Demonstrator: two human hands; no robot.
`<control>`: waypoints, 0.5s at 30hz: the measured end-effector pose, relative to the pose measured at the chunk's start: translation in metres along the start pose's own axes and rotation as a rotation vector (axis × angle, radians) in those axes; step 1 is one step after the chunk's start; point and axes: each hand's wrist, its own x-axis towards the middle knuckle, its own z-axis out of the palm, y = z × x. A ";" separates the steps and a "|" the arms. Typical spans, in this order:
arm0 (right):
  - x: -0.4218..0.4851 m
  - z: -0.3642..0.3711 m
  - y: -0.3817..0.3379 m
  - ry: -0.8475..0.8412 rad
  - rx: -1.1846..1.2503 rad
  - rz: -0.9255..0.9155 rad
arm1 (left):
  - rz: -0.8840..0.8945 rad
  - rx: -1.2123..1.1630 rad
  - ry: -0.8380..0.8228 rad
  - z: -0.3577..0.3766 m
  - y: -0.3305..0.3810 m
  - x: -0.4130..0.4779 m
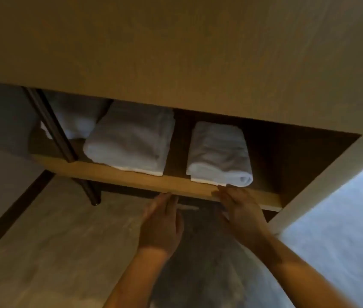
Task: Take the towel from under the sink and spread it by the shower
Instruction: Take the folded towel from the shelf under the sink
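A small folded white towel [219,155] lies on the right part of a wooden shelf [131,177] under the vanity counter. My right hand [240,210] reaches to the shelf's front edge just below that towel, fingers straight, fingertips close to its rolled front fold. My left hand [161,221] is stretched out beside it, lower and to the left, fingers straight, fingertips at the underside of the shelf edge. Neither hand holds anything.
A larger folded white towel [131,138] sits on the shelf's middle, another white bundle [73,117] behind a dark metal leg [65,147] at the left. The broad counter front [176,52] overhangs everything. Grey tiled floor [53,252] lies below; a bright patch [343,230] shows at the right.
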 end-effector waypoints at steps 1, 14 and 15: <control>0.004 0.010 0.005 0.014 0.049 0.019 | 0.034 -0.012 0.039 0.007 -0.004 0.003; 0.054 0.085 0.051 0.242 -0.029 0.057 | 0.131 0.010 0.212 0.066 -0.006 0.033; 0.058 0.086 0.053 0.245 -0.047 0.066 | 0.122 0.010 0.182 0.069 -0.006 0.031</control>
